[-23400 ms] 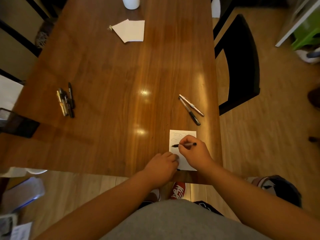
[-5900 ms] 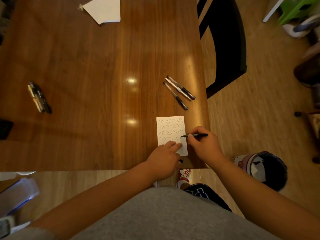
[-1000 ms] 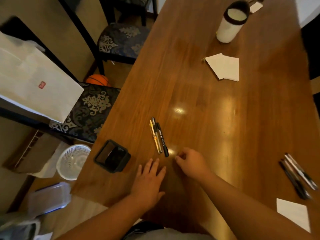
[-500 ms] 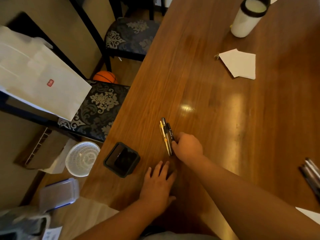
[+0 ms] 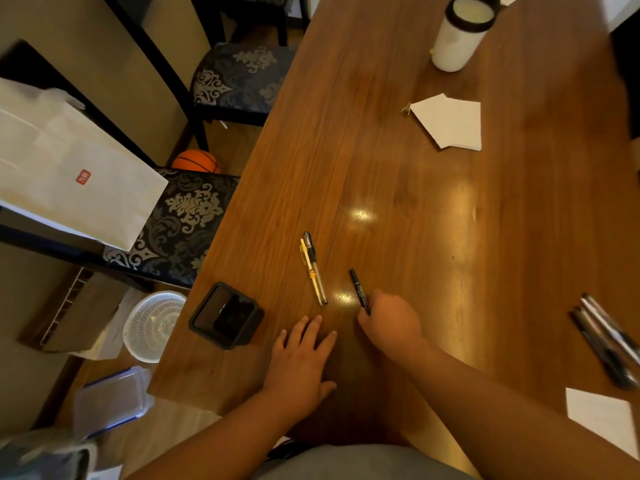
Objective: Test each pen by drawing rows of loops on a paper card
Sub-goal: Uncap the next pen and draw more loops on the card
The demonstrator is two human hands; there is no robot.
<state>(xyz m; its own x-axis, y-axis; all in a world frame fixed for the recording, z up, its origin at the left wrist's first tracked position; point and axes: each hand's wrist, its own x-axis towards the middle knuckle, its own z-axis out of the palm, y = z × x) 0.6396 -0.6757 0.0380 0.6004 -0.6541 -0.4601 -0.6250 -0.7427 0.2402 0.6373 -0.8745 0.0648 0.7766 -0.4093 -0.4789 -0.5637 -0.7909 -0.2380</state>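
My right hand is shut on a black pen, which points up and away from the fist. Just left of it two pens, one yellow and one clear with a black cap, lie side by side on the wooden table. My left hand rests flat on the table with its fingers apart, holding nothing. At the right edge lies a group of dark pens. Below them shows the corner of the white paper card.
A black square holder stands near the table's left edge. Folded white paper and a white cup with a black rim sit farther back. Patterned chairs, a white bag and a basketball are left of the table.
My right hand has pulled the black pen out of the group of three and drawn it back to the right. The left hand stays flat on the table.
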